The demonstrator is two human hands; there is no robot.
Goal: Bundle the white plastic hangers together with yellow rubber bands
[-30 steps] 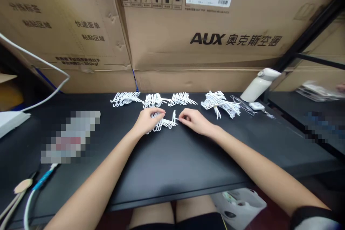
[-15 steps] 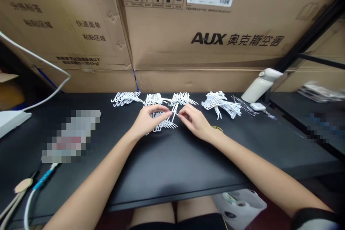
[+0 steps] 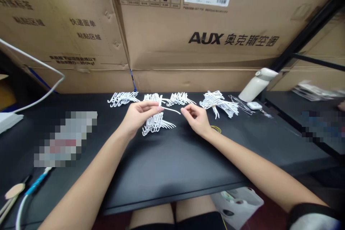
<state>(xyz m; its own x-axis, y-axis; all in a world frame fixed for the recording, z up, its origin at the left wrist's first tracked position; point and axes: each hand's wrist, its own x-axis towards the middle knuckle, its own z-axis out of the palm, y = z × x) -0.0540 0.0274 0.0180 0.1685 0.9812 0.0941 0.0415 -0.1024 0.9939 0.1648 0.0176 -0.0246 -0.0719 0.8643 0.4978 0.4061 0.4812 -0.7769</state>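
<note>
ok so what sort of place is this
Probably a storeroom or stock area used as a workspace, though that's a guess: a big AUX carton stands behind the black table, a dark frame slants up at right, and bunched white strips lie on the table.

The left hand point(image 3: 136, 116) hides part of its white strip point(image 3: 172, 110), while pixelation blurs a flat object point(image 3: 67, 138).

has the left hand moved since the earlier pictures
Yes; judged against the cardboard box, the left hand has shifted slightly left and up in view.
</note>
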